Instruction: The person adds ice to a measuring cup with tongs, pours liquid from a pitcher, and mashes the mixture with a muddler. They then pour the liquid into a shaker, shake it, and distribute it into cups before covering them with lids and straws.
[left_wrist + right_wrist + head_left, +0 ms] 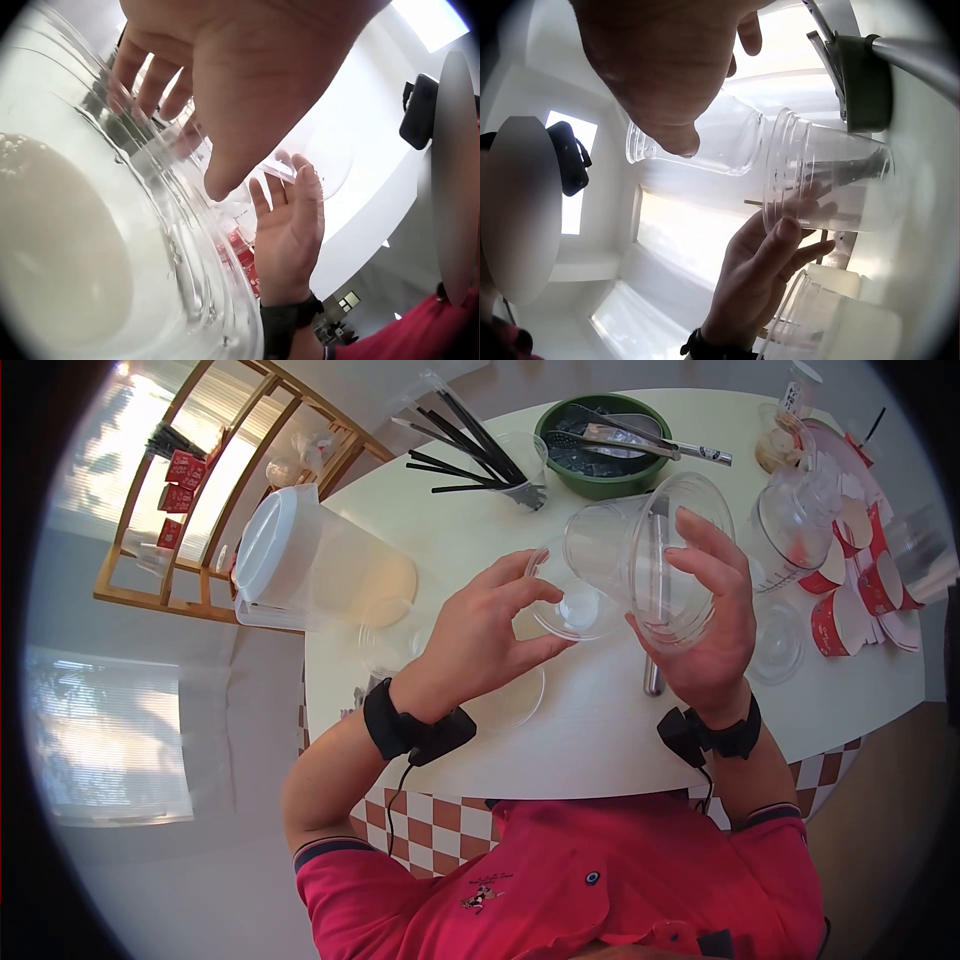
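My right hand holds a clear plastic cup tilted on its side, fingers on one side of its rim and thumb on the other. The cup's wide mouth faces toward me in the head view. My left hand grips a second clear plastic cup near its rim, with its base low over the table. Thumb and fingers lie on either side of that rim. Close to the left wrist camera stands a clear container with a pale, milky liquid and bubbles inside.
A lidded translucent jug stands at the left. Behind are a cup of black straws and a green bowl with metal tongs. Red paper cups and clear cups crowd the right side. A metal handle lies mid-table.
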`<state>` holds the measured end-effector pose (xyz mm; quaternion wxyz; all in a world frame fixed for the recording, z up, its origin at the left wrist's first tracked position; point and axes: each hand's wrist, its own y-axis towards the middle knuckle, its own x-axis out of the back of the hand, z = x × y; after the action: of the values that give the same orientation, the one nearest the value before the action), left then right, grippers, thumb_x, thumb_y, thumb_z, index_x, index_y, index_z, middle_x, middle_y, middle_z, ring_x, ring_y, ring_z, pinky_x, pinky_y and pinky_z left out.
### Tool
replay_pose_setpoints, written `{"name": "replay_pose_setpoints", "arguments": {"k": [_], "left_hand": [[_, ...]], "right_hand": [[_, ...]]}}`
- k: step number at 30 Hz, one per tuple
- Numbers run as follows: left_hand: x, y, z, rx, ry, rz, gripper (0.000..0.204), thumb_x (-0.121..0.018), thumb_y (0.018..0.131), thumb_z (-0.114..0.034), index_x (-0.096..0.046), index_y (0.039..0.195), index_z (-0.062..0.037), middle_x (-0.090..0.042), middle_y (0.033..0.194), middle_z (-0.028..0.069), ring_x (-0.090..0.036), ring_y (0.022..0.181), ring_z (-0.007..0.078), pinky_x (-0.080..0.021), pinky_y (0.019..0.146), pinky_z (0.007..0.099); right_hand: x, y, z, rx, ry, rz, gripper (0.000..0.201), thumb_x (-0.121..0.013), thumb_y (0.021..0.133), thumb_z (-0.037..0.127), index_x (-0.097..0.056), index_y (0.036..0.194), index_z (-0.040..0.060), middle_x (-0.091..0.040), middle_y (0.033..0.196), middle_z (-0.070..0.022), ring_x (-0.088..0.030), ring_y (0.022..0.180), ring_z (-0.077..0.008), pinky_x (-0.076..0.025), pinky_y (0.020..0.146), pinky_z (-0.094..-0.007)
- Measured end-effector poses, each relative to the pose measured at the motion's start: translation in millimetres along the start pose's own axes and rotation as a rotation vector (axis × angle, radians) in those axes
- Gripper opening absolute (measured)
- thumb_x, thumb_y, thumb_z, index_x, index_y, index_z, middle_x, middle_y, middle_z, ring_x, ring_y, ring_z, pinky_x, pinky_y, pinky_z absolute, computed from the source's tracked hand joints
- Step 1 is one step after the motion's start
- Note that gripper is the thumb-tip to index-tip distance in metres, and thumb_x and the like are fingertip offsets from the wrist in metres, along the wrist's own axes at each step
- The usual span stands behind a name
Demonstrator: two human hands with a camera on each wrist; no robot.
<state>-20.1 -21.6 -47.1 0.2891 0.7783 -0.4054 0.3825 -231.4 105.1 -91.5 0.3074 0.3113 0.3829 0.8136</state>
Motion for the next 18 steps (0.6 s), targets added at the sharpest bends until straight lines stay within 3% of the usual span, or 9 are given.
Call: {"name": "replay_pose_setpoints", "arguments": {"k": [10, 18], "left_hand": [[20, -9, 12, 0.135, 0.283, 0.020, 0.052, -0.079, 0.086, -0.036, -0.067, 0.125, -0.0041, -0.055, 0.145, 0.0224, -0.057, 0.131, 0.0376, -0.049, 0.106, 0.0421], [24, -5, 45, 0.297, 0.344, 0.048, 0.059, -0.069, 0.094, -0.043, -0.059, 0.136, -0.0021, -0.049, 0.149, 0.0289, -0.052, 0.136, 0.0415, -0.044, 0.111, 0.0439]], "right_hand": [[2, 1, -7, -0.098, -0.131, 0.017, 0.058, -0.084, 0.071, 0.006, -0.062, 0.124, 0.0045, -0.059, 0.136, -0.0209, -0.057, 0.124, -0.0380, -0.048, 0.104, -0.0445], [-9, -11, -15, -0.254, -0.269, 0.304, 0.052, -0.079, 0.077, 0.017, -0.062, 0.125, 0.0067, -0.061, 0.128, -0.0182, -0.054, 0.121, -0.0394, -0.042, 0.104, -0.0471]]}}
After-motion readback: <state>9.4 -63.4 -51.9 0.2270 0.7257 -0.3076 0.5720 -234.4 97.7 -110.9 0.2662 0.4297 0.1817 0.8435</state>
